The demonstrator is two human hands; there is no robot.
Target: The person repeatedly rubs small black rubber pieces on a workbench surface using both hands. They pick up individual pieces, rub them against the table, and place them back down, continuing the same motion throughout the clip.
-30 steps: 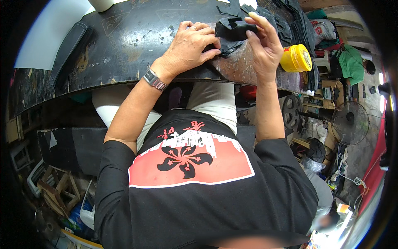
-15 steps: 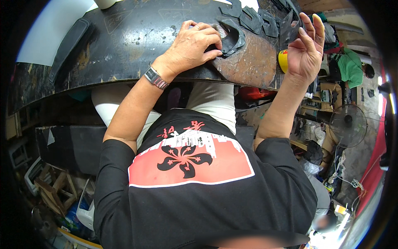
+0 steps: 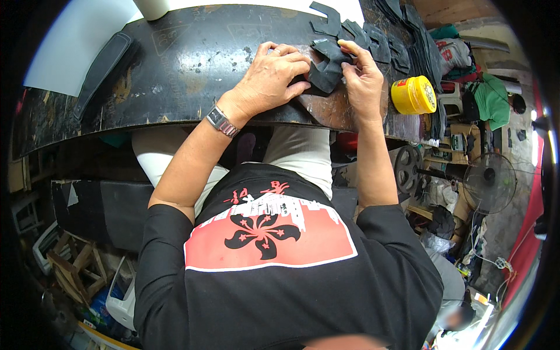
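Observation:
A black cut piece of sheet material, leather-like and partly folded, lies on a brown board at the table's near edge. My left hand rests at the left edge of the piece, fingers curled and its thumb and fingertips closed on that edge. Over the right edge, my right hand pinches the same piece between thumb and fingers. Its lower part hides some of the board. Just beyond both hands, several similar black cut-outs lie in a row.
A yellow tub stands right of the board. Stacked black strips lie at the far right. On the left are a long black piece and a white sheet; a pale cylinder stands behind. A fan is at right.
My right hand has come left and down from the raised, open pose to the black piece, whose shape has shifted. The yellow tub is now uncovered. My left hand stays in nearly the same place.

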